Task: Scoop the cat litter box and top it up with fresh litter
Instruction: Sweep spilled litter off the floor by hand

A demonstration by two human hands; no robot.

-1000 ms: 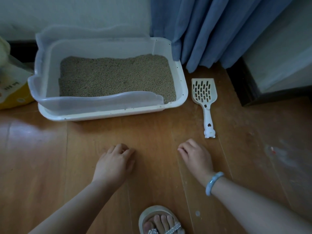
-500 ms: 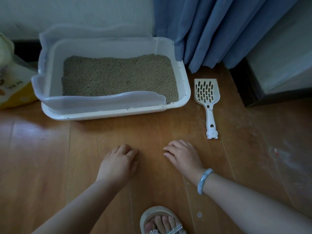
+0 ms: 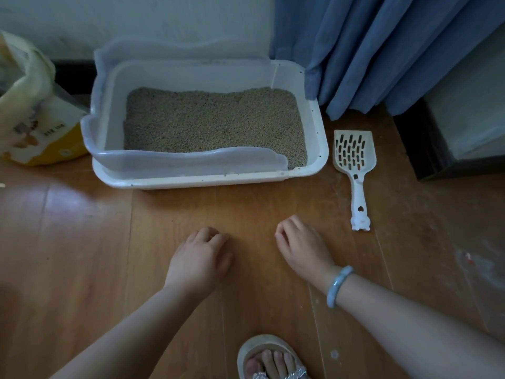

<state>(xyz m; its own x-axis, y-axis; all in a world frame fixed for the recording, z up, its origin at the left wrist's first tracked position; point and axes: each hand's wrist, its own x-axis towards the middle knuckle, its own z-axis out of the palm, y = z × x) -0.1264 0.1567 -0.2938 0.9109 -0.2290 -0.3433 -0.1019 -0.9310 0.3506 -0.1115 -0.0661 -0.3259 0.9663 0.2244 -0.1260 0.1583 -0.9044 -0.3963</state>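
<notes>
While sandalled foot [image 3: 273, 362] shows at bottom edge of frame, left hand [image 3: 198, 258] and right hand [image 3: 303, 247] sit side by side at lower centre, low over wooden floor [image 3: 82, 269]; fingers [image 3: 216, 237] of both loosely curled, gripping nothing; pale bracelet [image 3: 338, 285] on right wrist; white slotted scoop [image 3: 355, 165] flat on floor right of centre, handle end near right hand, not touching; litter box [image 3: 319, 149] upper centre, holding litter [image 3: 213, 121]; litter bag [image 3: 35, 119] upper left; blue curtain [image 3: 382, 50] upper right.

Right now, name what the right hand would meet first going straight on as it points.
Most likely the near wall of the litter box; only bare floor lies between. The right hand points slightly left, away from the scoop.
</notes>
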